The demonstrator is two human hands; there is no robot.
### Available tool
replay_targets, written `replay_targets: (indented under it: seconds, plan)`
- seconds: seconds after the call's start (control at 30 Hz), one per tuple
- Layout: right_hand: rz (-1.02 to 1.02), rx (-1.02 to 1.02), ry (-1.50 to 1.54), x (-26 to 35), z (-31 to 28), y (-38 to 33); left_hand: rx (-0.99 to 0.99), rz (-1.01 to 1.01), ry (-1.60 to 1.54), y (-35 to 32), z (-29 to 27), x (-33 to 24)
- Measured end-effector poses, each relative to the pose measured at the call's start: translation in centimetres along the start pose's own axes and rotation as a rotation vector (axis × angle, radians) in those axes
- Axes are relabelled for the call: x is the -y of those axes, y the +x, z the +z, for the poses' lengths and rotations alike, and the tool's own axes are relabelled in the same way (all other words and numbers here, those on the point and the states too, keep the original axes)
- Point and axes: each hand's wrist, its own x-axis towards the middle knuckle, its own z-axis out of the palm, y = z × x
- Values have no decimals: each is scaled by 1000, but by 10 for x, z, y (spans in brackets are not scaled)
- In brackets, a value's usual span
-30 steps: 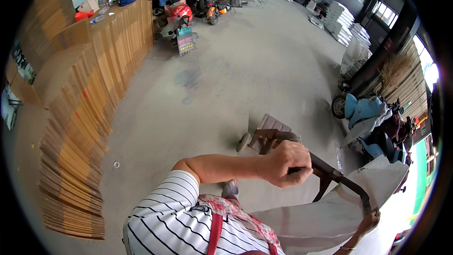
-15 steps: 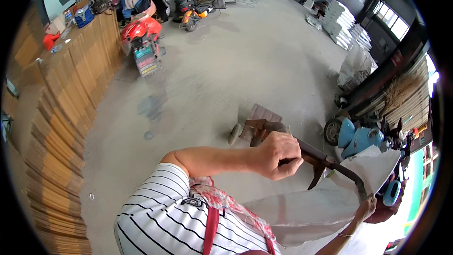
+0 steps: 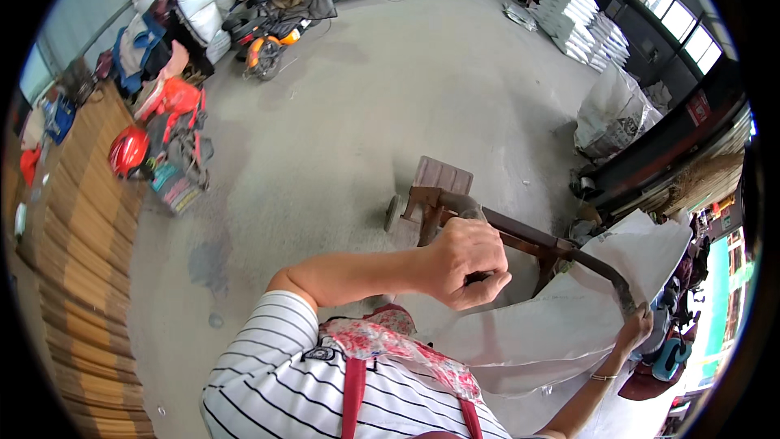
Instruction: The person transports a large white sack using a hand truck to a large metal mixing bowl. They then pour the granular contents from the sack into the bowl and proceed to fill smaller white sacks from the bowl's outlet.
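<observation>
A rusty brown metal hand cart (image 3: 520, 233) stands in front of me, with a small wheel (image 3: 394, 212) and a ribbed plate (image 3: 444, 176) at its left end. My left hand (image 3: 467, 264) is wrapped round one of its handles. Farther right, my right hand (image 3: 635, 329) grips the end of the other, curved handle. A large whitish sheet or sack (image 3: 528, 341) spreads below the bar, between my body and the cart. How it is held there I cannot tell.
Stacked cardboard (image 3: 89, 276) lines the left side. Beyond it are a red helmet (image 3: 129, 151) on a parked scooter and an orange-wheeled scooter (image 3: 264, 57). White sacks (image 3: 566, 16) are piled at the far right, with a bulging bag (image 3: 609, 118) by a dark pillar (image 3: 666, 146).
The view has moved forward and turned right: the scooters and cardboard sit farther left. The cart has swung slightly, and both hands keep hold of its handles.
</observation>
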Motion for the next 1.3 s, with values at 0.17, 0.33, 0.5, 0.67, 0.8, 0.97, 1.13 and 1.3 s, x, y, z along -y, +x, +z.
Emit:
replay_targets:
  seconds: [0.17,0.33,0.5,0.67,0.8,0.97,1.13,1.3]
  plan:
    - [-52,-24,-32,97,141,93,-28,-47,29,48,-48,173]
    - [-69,74,79,195,305,210,-4,-140,134,115,-94,362]
    - [-135,172,164,295,476,315,-116,-318,121,169,-150,553]
    - [-256,200,62,397,630,393,-162,-318,40,212,-215,738]
    - [-250,255,-67,477,748,461,-267,-348,-33,254,-270,891]
    - [-254,214,-86,587,896,559,-317,-419,-1,320,-336,1086]
    - [-352,201,-21,687,1066,653,-389,-304,18,373,-400,1265]
    - [-372,134,-12,808,1210,735,-376,-261,-27,429,-466,1450]
